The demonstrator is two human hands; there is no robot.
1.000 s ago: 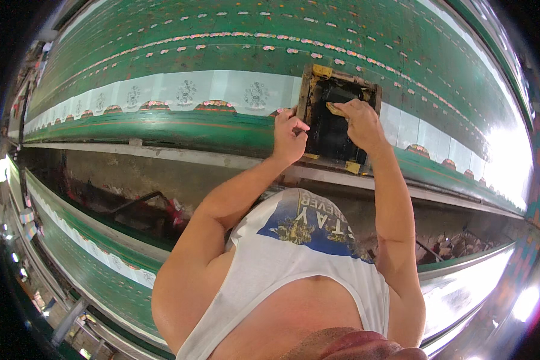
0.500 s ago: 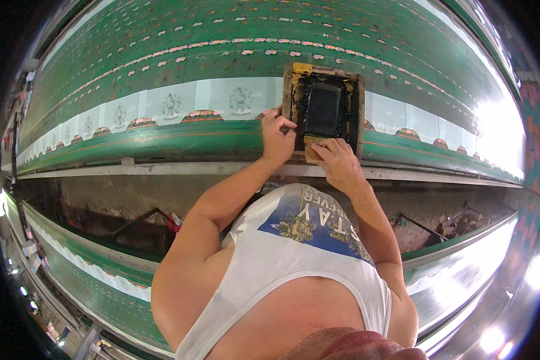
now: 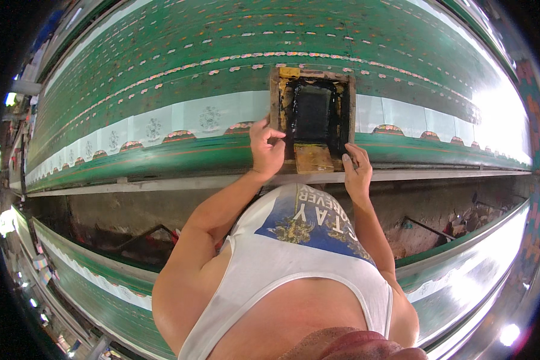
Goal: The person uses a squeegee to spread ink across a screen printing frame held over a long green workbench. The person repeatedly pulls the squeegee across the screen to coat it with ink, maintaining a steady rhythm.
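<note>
A wooden screen-printing frame (image 3: 350, 111) with dark ink around its mesh lies over a row of white sheets on the green table. My left hand (image 3: 267, 149) is closed on its left side near the close corner, fingers bent and thumb toward the index finger. Along the right side, near the close right corner, my right hand (image 3: 357, 169) holds the frame with its fingers together. Between my hands, a flat wooden squeegee (image 3: 314, 158) rests at the frame's near end, untouched by either hand. Its lower edge is hidden in the ink.
White sheets (image 3: 183, 117) run left and right along the green table (image 3: 222, 81), several on the left bearing dark line prints and coloured half-round patches. A pale rail (image 3: 204, 182) edges the table in front of my body. Another green table (image 3: 108, 288) lies behind me.
My right hand has let go of the squeegee and moved to the frame's right side. The squeegee now rests inside the near end. My left hand stays at the frame's left side.
</note>
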